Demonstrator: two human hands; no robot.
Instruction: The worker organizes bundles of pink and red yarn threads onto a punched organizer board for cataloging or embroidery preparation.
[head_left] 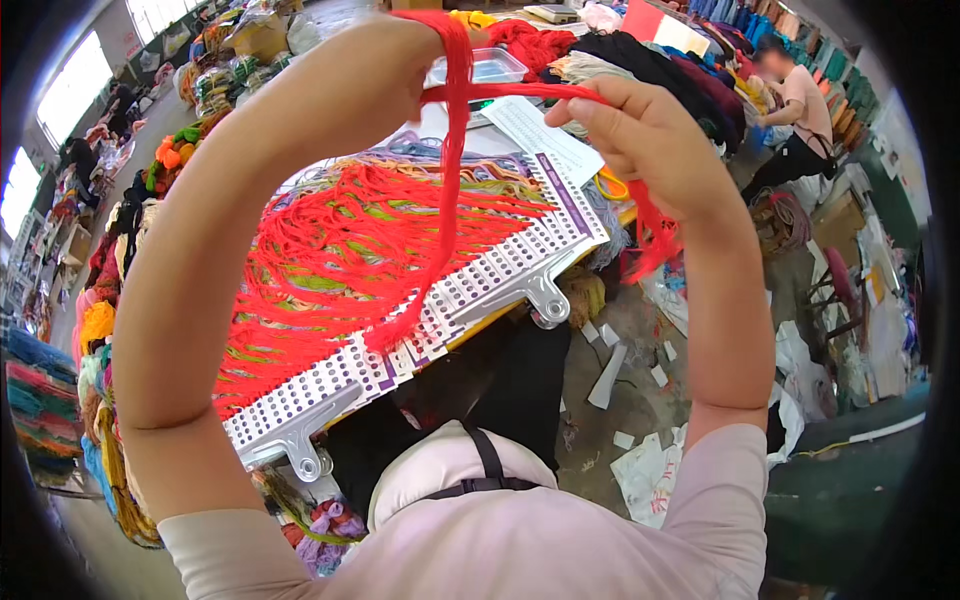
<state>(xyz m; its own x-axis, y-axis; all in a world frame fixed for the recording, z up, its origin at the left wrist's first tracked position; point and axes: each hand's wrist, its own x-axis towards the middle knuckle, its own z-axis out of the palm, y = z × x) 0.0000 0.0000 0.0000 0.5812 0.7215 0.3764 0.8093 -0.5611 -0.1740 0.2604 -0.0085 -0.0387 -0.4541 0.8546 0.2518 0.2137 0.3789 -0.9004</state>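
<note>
A bundle of red yarn (457,140) hangs over my raised left hand (388,68), its long tail falling onto the table. The left fingers are partly hidden behind the wrist and yarn, but the hand grips the bundle. From there a strand runs taut to my right hand (640,135), which pinches it between thumb and fingers. Loose red ends (655,235) dangle below the right wrist. Beneath both hands lie white cards with rows of holes (500,262), threaded with many red, green and purple yarns. Metal bulldog clips (546,298) hold the cards at the table's near edge.
A printed sheet (545,138), yellow-handled scissors (610,184) and a clear plastic tray (485,66) are on the table. Heaps of coloured yarn (98,322) line the left. Paper scraps (607,375) litter the floor. Another person (803,110) stands at the far right.
</note>
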